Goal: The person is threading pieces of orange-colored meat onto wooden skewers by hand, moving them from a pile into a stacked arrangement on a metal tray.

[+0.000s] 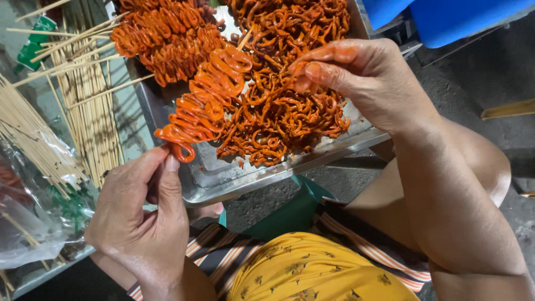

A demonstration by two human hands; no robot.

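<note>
Threading goes on over a metal tray (223,178): a skewer of orange marinated intestine (203,100), folded in tight zigzag loops, hangs slanted above the tray's near side. The left hand (139,217) pinches its lower end between thumb and forefinger, fingers narrow and closed on the last loop. The right hand (362,78), stained orange, has its fingertips pressed together on the loose heap of marinated strips (278,117) in the tray, near the skewer's upper end; whether it grips a strip I cannot tell. To do this well, I think the loops should be kept even and pushed close, the stick held steady and low over the tray so nothing drips outside. Finished skewers (161,39) lie at the tray's far end. Bare bamboo sticks (89,106) lie just beside the tray, on the left.
</note>
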